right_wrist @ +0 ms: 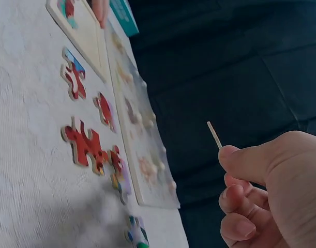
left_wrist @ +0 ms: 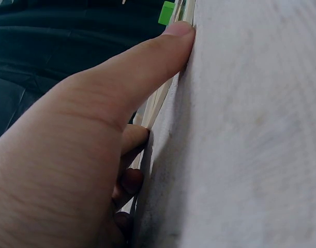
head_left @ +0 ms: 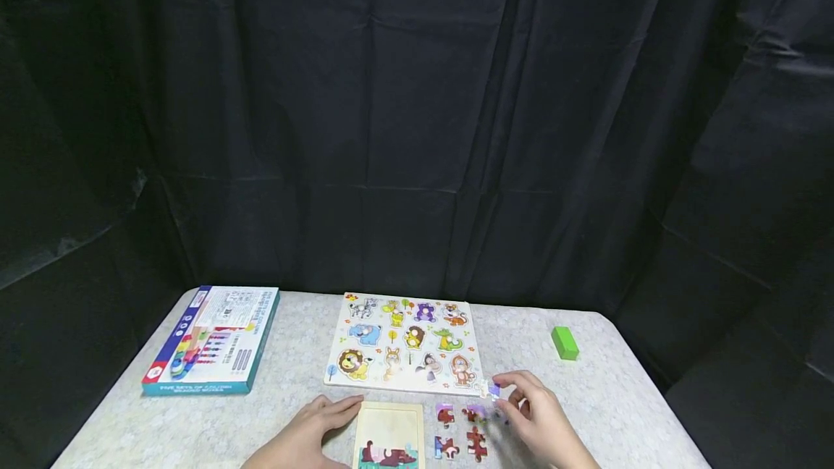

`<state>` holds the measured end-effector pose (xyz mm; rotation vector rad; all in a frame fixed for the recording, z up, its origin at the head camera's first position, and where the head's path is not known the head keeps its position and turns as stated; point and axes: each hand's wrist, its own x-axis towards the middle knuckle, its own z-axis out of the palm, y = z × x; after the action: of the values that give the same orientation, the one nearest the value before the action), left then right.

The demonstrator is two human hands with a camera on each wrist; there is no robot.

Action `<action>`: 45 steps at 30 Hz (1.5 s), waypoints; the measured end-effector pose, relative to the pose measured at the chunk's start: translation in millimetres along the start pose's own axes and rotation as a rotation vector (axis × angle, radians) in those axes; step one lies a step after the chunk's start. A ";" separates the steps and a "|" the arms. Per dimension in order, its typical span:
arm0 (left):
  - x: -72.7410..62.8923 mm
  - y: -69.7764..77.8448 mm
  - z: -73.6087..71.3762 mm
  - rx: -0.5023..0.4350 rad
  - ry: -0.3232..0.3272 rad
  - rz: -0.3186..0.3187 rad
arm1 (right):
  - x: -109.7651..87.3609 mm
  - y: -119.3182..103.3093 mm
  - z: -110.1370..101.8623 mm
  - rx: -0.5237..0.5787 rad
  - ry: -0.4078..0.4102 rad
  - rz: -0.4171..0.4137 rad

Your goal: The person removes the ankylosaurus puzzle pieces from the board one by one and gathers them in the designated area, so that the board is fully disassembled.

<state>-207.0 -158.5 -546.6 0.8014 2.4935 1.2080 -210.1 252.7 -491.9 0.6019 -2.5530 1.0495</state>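
Observation:
My left hand (head_left: 306,434) rests beside a small wooden puzzle tray (head_left: 389,422), its fingers touching the left edge. In the left wrist view the thumb (left_wrist: 147,59) lies extended along the edge of the tray. Dark red and teal pieces fill the tray's lower part, while its upper part is bare wood. Pinched between thumb and index finger of my right hand (head_left: 537,418) is a puzzle piece (head_left: 493,390), raised over the table. The right wrist view shows that piece edge-on. Several loose puzzle pieces (head_left: 477,444) lie between the tray and my right hand.
Behind the tray lies a white animal peg puzzle board (head_left: 404,360). A flat teal-edged box (head_left: 211,339) is on the left, and a green block (head_left: 565,343) on the right. Black curtain (head_left: 417,129) surrounds the pale table.

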 end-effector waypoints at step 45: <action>2.4 -4.1 0.0 0.023 0.000 0.014 | -62.6 79.8 5.6 0.073 -0.129 -0.156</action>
<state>-210.5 -159.2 -549.9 0.8256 2.5100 1.1865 -196.1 316.2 -570.0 0.8996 -2.5352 1.0852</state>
